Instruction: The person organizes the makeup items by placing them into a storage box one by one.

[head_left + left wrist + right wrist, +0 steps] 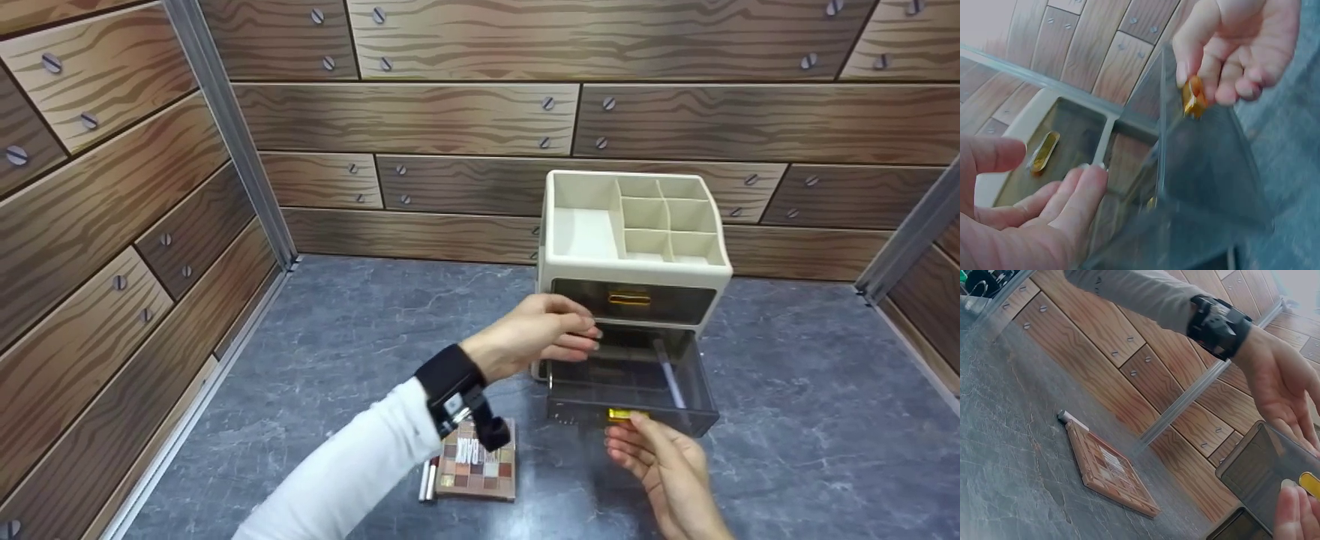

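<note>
A cream desktop organizer (550, 262) has its lower smoky clear drawer (634, 394) pulled out. My right hand (671, 469) pinches the gold handle (619, 414) on that drawer's front between thumb and fingers. My left hand (536, 334) hovers over the drawer's left rear part, fingers extended and thumb apart from them in the left wrist view, with nothing between them. Inside the drawer, toward its right side, lies a slim whitish stick (670, 375). The upper drawer (675, 301), with its own gold handle (1045, 152), is closed behind my left fingertips.
An eyeshadow palette (476, 480) lies on the grey marbled tabletop (360, 322), with two slim white tubes (428, 480) along its left side. Divided compartments (667, 214) form the organizer's top. Wood-patterned panels (450, 120) stand behind and at both sides.
</note>
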`<state>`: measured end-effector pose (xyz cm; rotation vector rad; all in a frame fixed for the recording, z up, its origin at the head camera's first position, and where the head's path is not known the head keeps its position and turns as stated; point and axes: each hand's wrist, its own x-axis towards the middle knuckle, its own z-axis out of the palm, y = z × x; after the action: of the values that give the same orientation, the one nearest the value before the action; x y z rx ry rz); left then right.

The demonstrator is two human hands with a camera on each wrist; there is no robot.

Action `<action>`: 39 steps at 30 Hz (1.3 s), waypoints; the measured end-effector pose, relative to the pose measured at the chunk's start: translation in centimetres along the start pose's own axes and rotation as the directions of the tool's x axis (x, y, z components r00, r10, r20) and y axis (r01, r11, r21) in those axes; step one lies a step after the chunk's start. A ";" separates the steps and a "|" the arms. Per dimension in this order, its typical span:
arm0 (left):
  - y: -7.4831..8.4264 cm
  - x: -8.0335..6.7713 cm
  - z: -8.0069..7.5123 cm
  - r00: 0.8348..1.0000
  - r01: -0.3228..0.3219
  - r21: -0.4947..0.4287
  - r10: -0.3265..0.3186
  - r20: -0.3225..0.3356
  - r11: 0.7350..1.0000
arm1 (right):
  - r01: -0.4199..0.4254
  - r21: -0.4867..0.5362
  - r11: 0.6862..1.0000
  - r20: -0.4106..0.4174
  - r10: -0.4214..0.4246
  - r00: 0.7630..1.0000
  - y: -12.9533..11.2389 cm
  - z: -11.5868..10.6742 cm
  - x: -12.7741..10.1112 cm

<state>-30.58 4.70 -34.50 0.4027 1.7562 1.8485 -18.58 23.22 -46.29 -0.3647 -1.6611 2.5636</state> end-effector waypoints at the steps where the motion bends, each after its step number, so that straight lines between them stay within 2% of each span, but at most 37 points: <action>1: -0.1 -0.4 -0.4 1.000 -0.018 0.021 0.018 -0.004 1.000 | 0.002 0.003 1.000 0.010 -0.002 1.000 0.0 -0.1 0.0; 6: -1.3 -2.0 -2.6 0.992 -0.088 0.186 0.102 -0.070 0.979 | 0.008 0.026 1.000 0.054 -0.010 0.998 0.1 -0.4 0.0; 11: -2.5 -2.9 -4.7 0.978 -0.089 0.346 0.147 -0.145 0.934 | 0.007 0.037 0.999 0.076 -0.010 0.997 0.2 -0.6 0.1; 13: -3.0 -3.3 -5.6 0.976 -0.070 0.385 0.143 -0.163 0.920 | 0.007 0.036 0.999 0.081 -0.009 0.997 0.2 -0.7 0.1; 17: -3.8 -4.4 -7.0 0.974 0.013 0.466 0.094 -0.206 0.885 | 0.011 0.039 0.999 0.097 -0.015 0.995 0.2 -0.7 0.0; 21: -4.8 -5.3 -8.3 0.964 0.099 0.565 0.063 -0.259 0.819 | 0.012 0.053 0.999 0.116 -0.018 0.993 0.2 -0.8 0.1; 26: -6.5 -6.2 -9.9 0.958 0.151 0.640 0.048 -0.282 0.754 | 0.009 0.065 0.998 0.117 -0.016 0.993 0.2 -0.9 0.1; 31: -8.3 -7.2 -11.0 0.956 0.177 0.678 0.040 -0.292 0.713 | 0.019 0.068 0.997 0.129 -0.028 0.991 0.2 -0.9 0.1; 37: -9.8 -8.1 -11.4 0.946 0.221 0.664 0.009 -0.324 0.714 | 0.013 0.067 0.998 0.114 -0.020 0.993 0.2 -0.8 0.2; 39: -10.3 -8.2 -11.5 0.943 0.230 0.673 0.009 -0.332 0.703 | 0.014 0.066 0.998 0.115 -0.021 0.993 0.1 -0.9 0.2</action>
<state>-28.57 -9.51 -44.53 0.2722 2.6354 1.1129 -18.56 23.96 -46.80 -0.1999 -1.6036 2.6654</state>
